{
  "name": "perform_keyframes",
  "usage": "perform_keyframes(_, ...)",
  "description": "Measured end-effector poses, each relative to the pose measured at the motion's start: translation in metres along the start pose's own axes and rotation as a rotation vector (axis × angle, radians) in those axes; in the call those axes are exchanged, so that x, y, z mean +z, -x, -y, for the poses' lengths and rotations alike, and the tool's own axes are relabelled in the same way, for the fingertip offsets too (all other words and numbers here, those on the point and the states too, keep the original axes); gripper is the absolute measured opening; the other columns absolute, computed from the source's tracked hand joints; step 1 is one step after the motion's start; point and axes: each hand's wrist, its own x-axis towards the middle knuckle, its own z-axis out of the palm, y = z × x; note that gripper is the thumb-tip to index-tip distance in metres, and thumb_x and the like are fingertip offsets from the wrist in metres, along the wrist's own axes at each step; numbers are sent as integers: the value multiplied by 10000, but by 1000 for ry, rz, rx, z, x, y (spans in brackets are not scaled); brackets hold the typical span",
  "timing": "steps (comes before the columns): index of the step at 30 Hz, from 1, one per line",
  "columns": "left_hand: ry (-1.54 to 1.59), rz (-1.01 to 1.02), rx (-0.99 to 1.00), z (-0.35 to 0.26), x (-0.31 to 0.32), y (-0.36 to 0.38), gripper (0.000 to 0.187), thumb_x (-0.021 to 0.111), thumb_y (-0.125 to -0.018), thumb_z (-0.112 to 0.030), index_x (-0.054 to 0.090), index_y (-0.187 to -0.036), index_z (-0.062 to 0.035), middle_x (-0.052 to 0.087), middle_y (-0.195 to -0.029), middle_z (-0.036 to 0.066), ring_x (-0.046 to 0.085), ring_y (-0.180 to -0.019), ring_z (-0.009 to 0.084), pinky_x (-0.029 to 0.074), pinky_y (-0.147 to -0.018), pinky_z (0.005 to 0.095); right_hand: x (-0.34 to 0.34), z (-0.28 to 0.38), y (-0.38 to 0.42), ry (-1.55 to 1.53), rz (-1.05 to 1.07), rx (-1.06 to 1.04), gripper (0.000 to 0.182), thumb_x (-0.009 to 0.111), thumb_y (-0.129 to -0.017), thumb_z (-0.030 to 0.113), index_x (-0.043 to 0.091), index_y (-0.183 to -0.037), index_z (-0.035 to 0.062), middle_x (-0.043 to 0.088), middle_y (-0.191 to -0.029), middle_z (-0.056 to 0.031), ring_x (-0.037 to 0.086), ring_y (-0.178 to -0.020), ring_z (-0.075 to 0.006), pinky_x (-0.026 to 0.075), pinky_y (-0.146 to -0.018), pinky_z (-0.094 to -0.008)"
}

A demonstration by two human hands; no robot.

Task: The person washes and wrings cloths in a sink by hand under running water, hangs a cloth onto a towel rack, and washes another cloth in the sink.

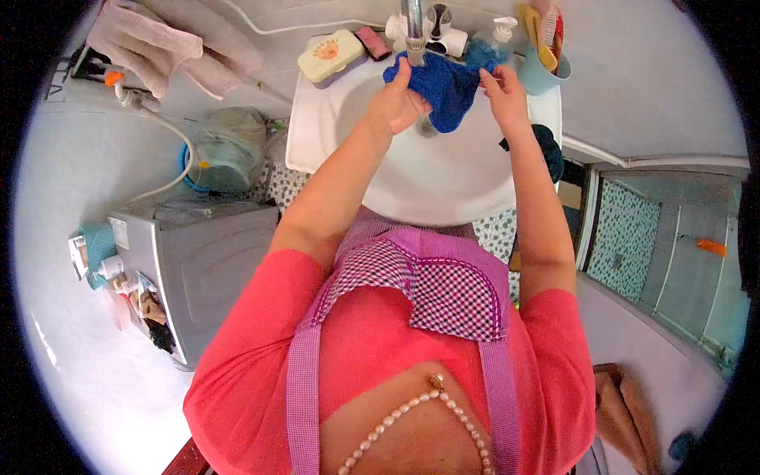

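Note:
A blue cloth item (449, 91) hangs between my two hands above the white sink (443, 186), just below the metal faucet (414, 32). My left hand (398, 101) holds its left side, with the thumb up on the cloth near the faucet's mouth. At the cloth's upper right corner, my right hand (502, 93) pinches the edge between thumb and fingers. The lower part of the cloth hangs over the basin, near the drain. Whether water is running cannot be made out.
On the sink's rim are a yellow soap box (331, 57), a pink item (374, 43), a pump bottle (492, 46) and a light blue cup (543, 75). Dark cloth (546, 153) lies at the right rim. A grey machine (214, 269) stands at the left.

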Motion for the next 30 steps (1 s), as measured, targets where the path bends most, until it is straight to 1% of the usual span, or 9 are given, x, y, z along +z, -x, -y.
perform_keyframes(1, -14, -61, 45, 6, -9, -3, 446, 522, -865, -352, 450, -1186, -51, 521, -1188, 122, 488, -1116, 283, 384, -946, 471, -3, 0, -4, 107, -10, -79, 295, 597, -825, 284, 535, -875, 0, 567, -695, -95, 556, -652, -184, 442, -622, -300)
perform_keyframes(5, 142, -111, -34, 19, 1, 3, 333, 606, -824, -173, 502, -1107, -30, 557, -1109, 133, 542, -1038, 268, 422, -920, 420, -11, 2, -17, 38, -47, -86, 286, 598, -819, 285, 539, -858, 8, 563, -698, -120, 538, -641, -205, 435, -617, -316)
perform_keyframes(8, -237, -208, -67, 36, -19, -5, 298, 590, -822, -128, 522, -1075, 13, 586, -1053, 128, 569, -981, 280, 439, -896, 421, -17, 2, -21, 114, -6, -58, 278, 588, -825, 283, 549, -881, 14, 578, -721, -130, 549, -652, -223, 438, -622, -322)
perform_keyframes(10, -206, -218, -122, 39, -12, -8, 263, 566, -751, 13, 533, -1011, 25, 596, -994, 134, 580, -945, 277, 449, -882, 420, -16, -2, -24, 173, 25, -71, 280, 582, -829, 282, 560, -906, 14, 592, -739, -136, 568, -676, -246, 446, -634, -330)
perform_keyframes(13, -118, -133, -168, 35, 5, -8, 307, 497, -722, 72, 504, -1027, 38, 577, -1037, 164, 573, -975, 294, 445, -896, 432, -15, 10, -21, 234, 12, -111, 250, 574, -856, 250, 563, -935, 13, 586, -754, -53, 543, -689, -130, 443, -629, -257)
perform_keyframes(16, -39, -11, -182, 31, 0, -15, 322, 492, -770, 44, 478, -1092, 36, 559, -1088, 171, 553, -1022, 302, 420, -929, 447, -21, 40, -15, 300, 46, -118, 280, 564, -840, 254, 565, -970, 6, 609, -830, -169, 600, -784, -322, 467, -688, -368)
perform_keyframes(19, 68, -48, -184, 33, 8, -18, 316, 504, -843, -70, 463, -1143, 21, 535, -1141, 184, 517, -1076, 313, 372, -968, 474, -28, 69, -13, 342, -32, -194, 296, 562, -837, 232, 546, -1034, 12, 590, -968, -175, 577, -901, -331, 459, -762, -376)
perform_keyframes(25, 282, -16, -127, 35, 22, -45, 408, 355, -935, -335, 456, -1176, -21, 512, -1183, 157, 461, -1134, 320, 312, -990, 515, -25, 80, -46, 908, -198, -814, 355, 513, -763, 36, 518, -1119, 37, 529, -1115, -160, 476, -1073, -324, 397, -905, -389)
perform_keyframes(30, 368, 78, -75, 27, 42, -71, 436, 318, -937, -389, 442, -1200, -65, 479, -1234, 119, 443, -1147, 306, 287, -1000, 511, -32, 73, -65, 1039, 2, -688, 367, 459, -755, -24, 523, -1113, 26, 542, -1117, -148, 491, -1042, -323, 388, -912, -366)
